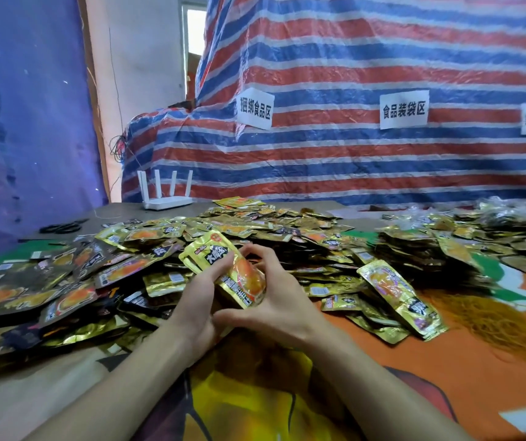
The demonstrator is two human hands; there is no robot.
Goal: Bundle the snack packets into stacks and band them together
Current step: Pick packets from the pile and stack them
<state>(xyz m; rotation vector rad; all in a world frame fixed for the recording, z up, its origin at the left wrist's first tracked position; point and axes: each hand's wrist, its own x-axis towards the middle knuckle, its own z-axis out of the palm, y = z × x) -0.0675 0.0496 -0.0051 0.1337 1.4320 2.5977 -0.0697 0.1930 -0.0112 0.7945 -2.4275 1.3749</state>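
Observation:
Both hands hold a small stack of gold snack packets (223,265) above the table's near middle. My left hand (202,297) grips the stack from the left, fingers over its printed front. My right hand (282,300) wraps the stack's right side, fingertips curled over its top edge. The stack's lower part is hidden between my palms. A big loose heap of gold and black packets (102,268) spreads left and behind. A single gold packet (404,297) lies face up to the right. I see no band on the stack.
More packets are piled at the right (465,246). A white router (166,194) stands at the table's back left, black scissors (61,227) in front of it. A striped tarp (350,74) with paper signs rises behind. The orange printed cloth (446,361) covers the near table.

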